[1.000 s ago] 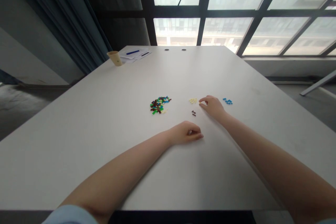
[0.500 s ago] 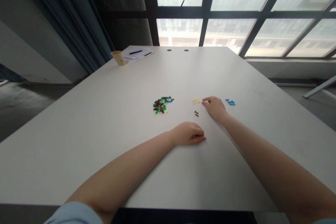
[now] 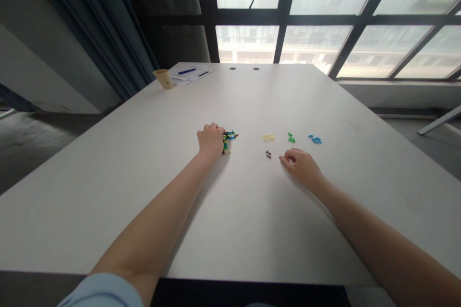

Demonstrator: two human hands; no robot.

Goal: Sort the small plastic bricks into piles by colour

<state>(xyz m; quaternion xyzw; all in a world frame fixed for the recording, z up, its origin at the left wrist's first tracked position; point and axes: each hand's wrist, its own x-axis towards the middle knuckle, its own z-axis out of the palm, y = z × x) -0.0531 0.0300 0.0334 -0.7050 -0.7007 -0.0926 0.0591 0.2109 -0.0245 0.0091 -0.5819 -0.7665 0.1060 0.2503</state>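
The left hand (image 3: 211, 140) covers part of a loose heap of small, mixed-colour, plastic-looking pieces (image 3: 225, 145) on the smooth white table (image 3: 252, 230); its fingertips are hidden, so I cannot tell its opening or hold; the right hand (image 3: 301, 165) curls loosely beside small dark-brown pieces (image 3: 268, 157), any hold unclear; a light pinch at the heap's edge should disturb least; sleeves and wrists are best kept off the small green pieces (image 3: 291, 140).

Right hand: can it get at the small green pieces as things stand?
Likely yes: the small green pieces lie just beyond the right hand, with no other pieces visible between them.
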